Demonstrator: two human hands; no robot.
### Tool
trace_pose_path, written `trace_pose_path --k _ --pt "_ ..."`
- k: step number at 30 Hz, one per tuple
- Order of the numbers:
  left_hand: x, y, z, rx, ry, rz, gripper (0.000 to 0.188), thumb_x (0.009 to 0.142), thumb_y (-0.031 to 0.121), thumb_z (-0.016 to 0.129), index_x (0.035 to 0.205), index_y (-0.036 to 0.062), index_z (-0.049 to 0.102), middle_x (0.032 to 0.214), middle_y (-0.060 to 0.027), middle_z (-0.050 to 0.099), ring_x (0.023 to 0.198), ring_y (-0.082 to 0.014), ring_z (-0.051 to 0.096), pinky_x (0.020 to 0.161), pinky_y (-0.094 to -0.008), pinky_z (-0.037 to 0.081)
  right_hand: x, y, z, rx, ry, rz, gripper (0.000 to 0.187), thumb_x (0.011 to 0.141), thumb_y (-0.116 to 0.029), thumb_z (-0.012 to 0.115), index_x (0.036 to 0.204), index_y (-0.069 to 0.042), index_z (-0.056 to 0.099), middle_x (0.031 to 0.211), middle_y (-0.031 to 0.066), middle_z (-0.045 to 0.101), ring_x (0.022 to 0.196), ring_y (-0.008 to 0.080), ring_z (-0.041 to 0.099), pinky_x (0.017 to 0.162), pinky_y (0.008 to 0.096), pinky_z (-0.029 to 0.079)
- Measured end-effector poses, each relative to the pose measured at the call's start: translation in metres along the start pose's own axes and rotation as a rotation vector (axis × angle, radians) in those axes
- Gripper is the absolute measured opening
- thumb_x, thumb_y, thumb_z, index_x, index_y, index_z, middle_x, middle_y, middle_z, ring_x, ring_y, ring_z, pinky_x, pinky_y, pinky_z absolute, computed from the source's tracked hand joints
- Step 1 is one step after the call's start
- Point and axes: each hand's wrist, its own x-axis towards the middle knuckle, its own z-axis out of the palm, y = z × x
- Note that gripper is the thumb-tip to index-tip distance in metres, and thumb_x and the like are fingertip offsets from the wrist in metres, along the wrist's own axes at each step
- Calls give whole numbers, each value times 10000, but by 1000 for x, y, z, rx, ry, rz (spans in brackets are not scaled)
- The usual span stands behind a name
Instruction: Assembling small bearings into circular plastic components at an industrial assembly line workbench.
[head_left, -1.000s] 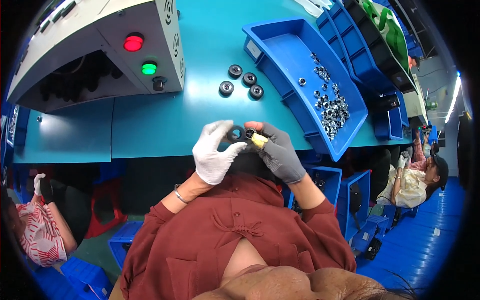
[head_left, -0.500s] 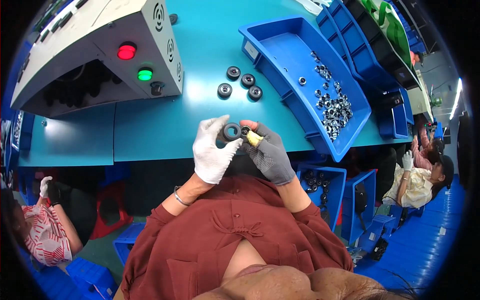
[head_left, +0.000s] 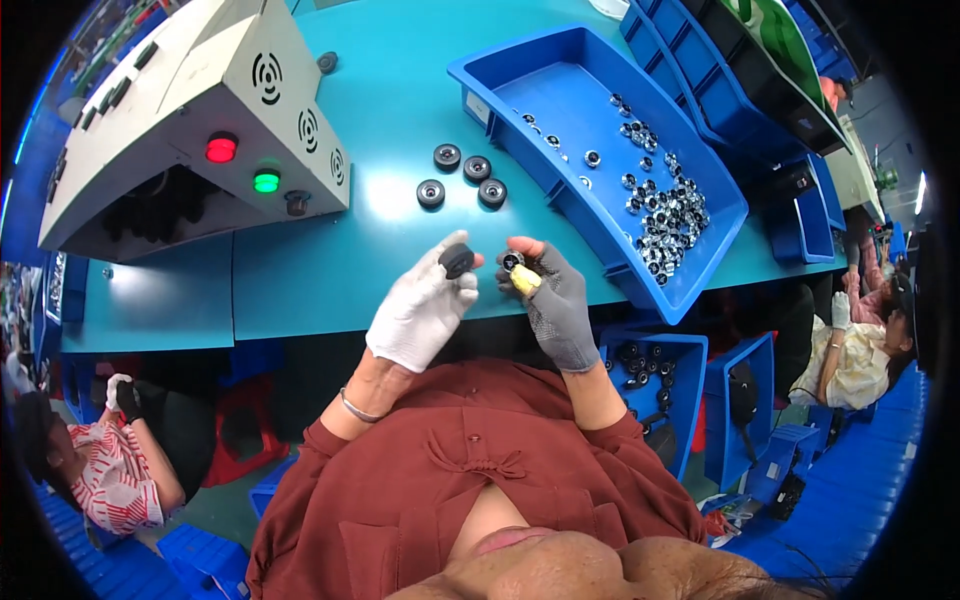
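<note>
In a white glove, my left hand (head_left: 415,315) holds a small black toy-size tire (head_left: 457,262) between thumb and fingers, tilted partly edge-on. My right hand (head_left: 560,318) wears a grey dotted glove with a bare thumb or fingertip and yellow wrapping on one digit. It pinches a small shiny wheel hub (head_left: 513,261) with a dark centre. The tire and hub are apart, at nearly the same height over the table's near edge. Beyond them, several assembled black wheels (head_left: 447,157) lie in a cluster on the teal table (head_left: 385,255).
A blue tray (head_left: 560,100) with many chrome hubs (head_left: 665,225) stands to the right. At the left is a white machine (head_left: 185,110) with red and green lights. Below the table at right, a blue bin (head_left: 690,350) holds black parts. Other people sit at both sides.
My hands have moved apart, the right one rightward with the hub. The tire in my left hand has turned from face-on to partly edge-on. The whole view has shifted slightly.
</note>
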Motion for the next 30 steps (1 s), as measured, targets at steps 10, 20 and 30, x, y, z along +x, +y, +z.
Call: trace_pose_path --k 10,20,30 --pt "1 -13 13 -543 65 -168 413 1083 169 447 1464 17 399 1290 -244 543 983 -271 618 907 -369 561 4 -4 -7 50 39 16 315 992 -44 543 1297 36 554 1131 103 643 988 161 653 870 304 540" --pt "4 -22 11 -301 72 -109 429 1102 285 404 1487 95 402 1116 -177 638 895 -248 634 818 -368 549 3 0 1 -22 36 -22 309 969 -43 585 1268 34 581 1116 89 660 998 126 637 881 268 517" --pt "4 -18 14 258 263 4 498 1106 309 393 1511 19 369 1047 -189 641 789 -245 688 704 -349 603 18 -1 7 -83 -11 4 295 961 -23 578 1246 39 620 1113 75 672 990 103 635 891 253 504"
